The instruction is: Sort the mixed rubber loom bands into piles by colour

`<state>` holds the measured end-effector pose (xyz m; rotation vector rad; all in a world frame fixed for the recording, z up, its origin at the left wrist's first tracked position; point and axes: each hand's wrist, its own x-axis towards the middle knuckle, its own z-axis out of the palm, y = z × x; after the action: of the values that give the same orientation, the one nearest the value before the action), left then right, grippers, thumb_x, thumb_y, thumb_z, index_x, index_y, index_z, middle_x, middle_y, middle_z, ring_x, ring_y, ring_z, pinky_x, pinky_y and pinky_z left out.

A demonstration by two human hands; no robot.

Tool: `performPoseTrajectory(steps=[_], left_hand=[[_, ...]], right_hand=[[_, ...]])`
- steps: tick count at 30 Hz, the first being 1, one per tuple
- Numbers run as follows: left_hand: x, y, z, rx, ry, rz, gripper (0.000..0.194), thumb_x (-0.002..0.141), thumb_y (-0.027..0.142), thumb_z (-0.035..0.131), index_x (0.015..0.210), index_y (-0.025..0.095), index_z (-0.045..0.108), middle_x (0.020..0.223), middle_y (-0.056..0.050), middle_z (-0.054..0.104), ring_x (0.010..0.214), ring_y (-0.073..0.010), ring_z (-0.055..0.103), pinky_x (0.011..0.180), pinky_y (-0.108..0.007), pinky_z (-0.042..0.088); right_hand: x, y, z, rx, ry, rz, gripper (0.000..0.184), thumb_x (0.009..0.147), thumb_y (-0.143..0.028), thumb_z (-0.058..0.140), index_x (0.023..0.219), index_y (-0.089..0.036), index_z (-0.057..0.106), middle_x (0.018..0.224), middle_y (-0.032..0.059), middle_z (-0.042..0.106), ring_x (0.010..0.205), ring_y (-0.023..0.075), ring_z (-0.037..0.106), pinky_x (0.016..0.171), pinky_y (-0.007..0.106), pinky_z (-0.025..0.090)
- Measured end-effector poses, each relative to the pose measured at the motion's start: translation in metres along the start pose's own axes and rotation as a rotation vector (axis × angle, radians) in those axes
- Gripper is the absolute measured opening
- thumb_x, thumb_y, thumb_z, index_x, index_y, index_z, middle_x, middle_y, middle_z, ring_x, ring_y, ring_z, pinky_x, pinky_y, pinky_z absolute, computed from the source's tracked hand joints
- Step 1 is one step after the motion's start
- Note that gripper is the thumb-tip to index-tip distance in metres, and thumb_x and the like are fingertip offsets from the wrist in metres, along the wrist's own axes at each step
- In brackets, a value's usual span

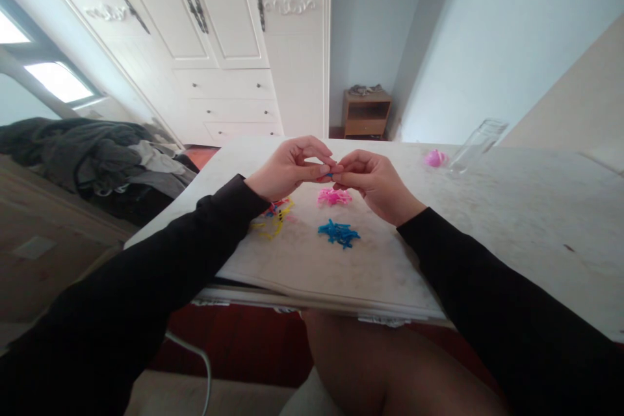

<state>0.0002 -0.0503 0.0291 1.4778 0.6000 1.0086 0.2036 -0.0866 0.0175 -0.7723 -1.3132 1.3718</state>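
My left hand [303,166] and my right hand [373,182] meet above the table, fingertips pinched together. Between them shows a bit of a small blue piece [330,175], mostly covered by the fingers; its full shape is hidden. Just below the hands lies a pile of thin pink plastic pieces [334,196]. Nearer to me is a heap of thin, branching blue plastic pieces [339,233]. Beside my left wrist, partly behind the sleeve, yellow pieces [277,224] lie with some red and blue ones.
A clear glass bottle [478,146] leans at the table's far right, with a pink object [435,158] beside it. The pale table [526,240] ends close to my lap. Dark clothes [97,156] are heaped at left; a white wardrobe [229,97] stands beyond.
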Motion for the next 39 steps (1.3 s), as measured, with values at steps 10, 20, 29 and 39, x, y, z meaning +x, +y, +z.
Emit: performPoseTrajectory(steps=[10,20,29,39], left_hand=[[0.004,0.004,-0.001,0.044,0.225,0.058,0.032,0.076,0.023,0.093,0.090,0.019,0.064,0.086,0.002,0.074,0.105,-0.0210,0.080,0.087,-0.027,0.063],[0.006,-0.002,-0.005,-0.003,0.093,0.051,0.033,0.073,0.022,0.095,0.083,0.017,0.064,0.066,0.006,0.066,0.068,-0.0082,0.072,0.067,-0.019,0.056],[0.004,-0.002,-0.003,-0.042,0.027,0.015,0.035,0.066,0.017,0.098,0.085,0.016,0.068,0.073,0.003,0.073,0.065,-0.0080,0.069,0.065,-0.020,0.055],[0.003,-0.002,-0.002,-0.063,-0.012,0.011,0.041,0.059,0.020,0.103,0.084,0.015,0.071,0.075,0.002,0.076,0.069,-0.0114,0.074,0.073,-0.025,0.061]], right_hand=[[-0.003,-0.007,-0.005,-0.189,-0.116,-0.030,0.033,0.063,-0.037,0.100,0.078,-0.019,0.077,0.073,0.0029,0.077,0.065,0.0155,0.069,0.064,0.031,0.057],[-0.008,-0.019,-0.008,-0.615,-0.547,-0.018,0.009,0.074,-0.025,0.085,0.073,-0.017,0.082,0.061,-0.0010,0.068,0.059,0.0108,0.052,0.059,0.027,0.042],[-0.008,-0.011,-0.013,-0.700,-0.596,0.011,0.015,0.074,-0.032,0.087,0.081,-0.019,0.085,0.067,0.0006,0.071,0.063,0.0131,0.054,0.058,0.029,0.039],[-0.003,-0.012,-0.009,-0.746,-0.028,-0.308,0.028,0.078,-0.042,0.086,0.076,-0.018,0.072,0.068,0.0004,0.067,0.063,0.0119,0.052,0.059,0.029,0.038]])
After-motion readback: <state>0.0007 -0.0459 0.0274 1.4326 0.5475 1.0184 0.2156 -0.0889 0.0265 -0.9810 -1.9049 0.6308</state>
